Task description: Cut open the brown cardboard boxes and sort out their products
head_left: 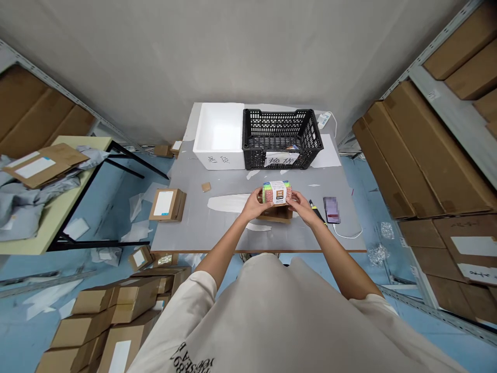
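Note:
Between my two hands is a sponge pack [278, 192], pinkish red and green with a white and brown paper band around it. My left hand [253, 203] grips its left end, and my right hand [300, 205] grips the right end. Directly below the pack sits a small cardboard box [276, 215], partly hidden by it and by my fingers. A black and yellow utility knife [317, 211] lies just right of my right hand. Farther right on the table is a phone [331, 210] with a lit screen.
At the table's back stand a white foam box [219, 155] and a black plastic crate [282, 155] with a handwritten label. A closed carton [167, 204] sits at the left edge of the grey table [217, 233]. Stacked cartons [128, 300] fill the floor at lower left; loaded shelves flank the right.

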Motion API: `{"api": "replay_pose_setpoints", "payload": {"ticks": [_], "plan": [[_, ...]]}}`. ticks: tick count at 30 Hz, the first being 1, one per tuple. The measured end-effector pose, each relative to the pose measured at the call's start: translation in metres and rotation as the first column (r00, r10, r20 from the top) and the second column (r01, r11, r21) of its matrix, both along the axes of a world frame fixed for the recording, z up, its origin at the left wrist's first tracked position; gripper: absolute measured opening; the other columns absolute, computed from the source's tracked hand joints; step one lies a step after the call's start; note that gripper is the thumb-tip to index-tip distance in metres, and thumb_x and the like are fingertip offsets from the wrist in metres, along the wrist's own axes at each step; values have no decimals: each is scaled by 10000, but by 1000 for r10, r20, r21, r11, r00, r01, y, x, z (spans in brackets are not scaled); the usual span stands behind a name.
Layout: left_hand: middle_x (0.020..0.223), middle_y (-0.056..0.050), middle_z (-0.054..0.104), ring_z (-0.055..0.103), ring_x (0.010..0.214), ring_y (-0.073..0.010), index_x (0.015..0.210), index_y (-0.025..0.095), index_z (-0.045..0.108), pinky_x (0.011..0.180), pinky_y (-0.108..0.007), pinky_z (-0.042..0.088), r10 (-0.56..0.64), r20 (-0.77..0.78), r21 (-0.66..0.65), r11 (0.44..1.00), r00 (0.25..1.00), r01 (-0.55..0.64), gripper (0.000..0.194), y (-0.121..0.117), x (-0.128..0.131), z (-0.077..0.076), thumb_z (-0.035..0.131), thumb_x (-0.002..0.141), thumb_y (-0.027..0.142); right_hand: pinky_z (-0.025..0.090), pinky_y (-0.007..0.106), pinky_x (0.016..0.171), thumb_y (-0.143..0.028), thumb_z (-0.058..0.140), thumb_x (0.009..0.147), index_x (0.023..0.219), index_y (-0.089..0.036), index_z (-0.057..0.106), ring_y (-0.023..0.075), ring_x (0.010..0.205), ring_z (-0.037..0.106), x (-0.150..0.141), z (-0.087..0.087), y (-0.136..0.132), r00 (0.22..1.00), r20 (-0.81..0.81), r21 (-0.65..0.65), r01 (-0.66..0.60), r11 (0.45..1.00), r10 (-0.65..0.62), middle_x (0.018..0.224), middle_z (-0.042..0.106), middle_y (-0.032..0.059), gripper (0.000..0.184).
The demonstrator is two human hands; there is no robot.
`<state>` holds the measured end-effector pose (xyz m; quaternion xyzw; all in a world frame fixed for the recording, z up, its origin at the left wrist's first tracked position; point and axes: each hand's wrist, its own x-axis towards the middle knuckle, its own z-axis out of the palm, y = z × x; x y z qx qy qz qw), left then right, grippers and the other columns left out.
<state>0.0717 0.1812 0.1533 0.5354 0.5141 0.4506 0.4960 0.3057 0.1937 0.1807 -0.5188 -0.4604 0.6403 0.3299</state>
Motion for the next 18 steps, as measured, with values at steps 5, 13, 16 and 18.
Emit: {"api": "replay_pose_setpoints", "payload": {"ticks": [5, 13, 16, 18], "plan": [[1357, -135, 546, 553, 1243, -285, 1363, 213, 499, 1030, -449, 491, 132, -367, 262, 964, 921, -34, 649, -9, -3, 7, 760, 768, 230, 587, 347, 786, -568, 630, 866, 1149, -308, 591, 201, 924, 718, -1, 6, 5, 993, -99, -248, 32, 968, -58, 1100, 719, 23, 387], [1469, -135, 477, 452, 1386, -298, 1348, 272, 545, 1128, -540, 381, 200, -648, 468, 866, 735, 177, 568, -33, -6, 0, 529, 835, 29, 567, 289, 738, -492, 770, 782, 1092, -285, 605, 184, 911, 693, -11, 16, 0, 978, -179, -223, 69, 972, -110, 1046, 730, 9, 407], [1482, -146, 468, 465, 1381, -283, 1393, 256, 505, 1136, -518, 385, 189, -480, 355, 935, 857, -8, 471, -34, -5, -3, 514, 929, 176, 566, 301, 760, -480, 789, 754, 1117, -297, 604, 200, 972, 684, -11, 13, -1, 973, -153, -160, 147, 976, -172, 1042, 733, 3, 446], [1444, -149, 511, 548, 1298, -264, 1394, 245, 484, 1076, -476, 458, 192, -259, 125, 979, 947, -164, 428, -31, -4, -3, 498, 981, 356, 571, 334, 808, -499, 787, 747, 1139, -303, 603, 220, 1015, 680, -11, 10, -1, 971, -130, -118, 184, 976, -198, 1062, 733, 10, 476]]}}
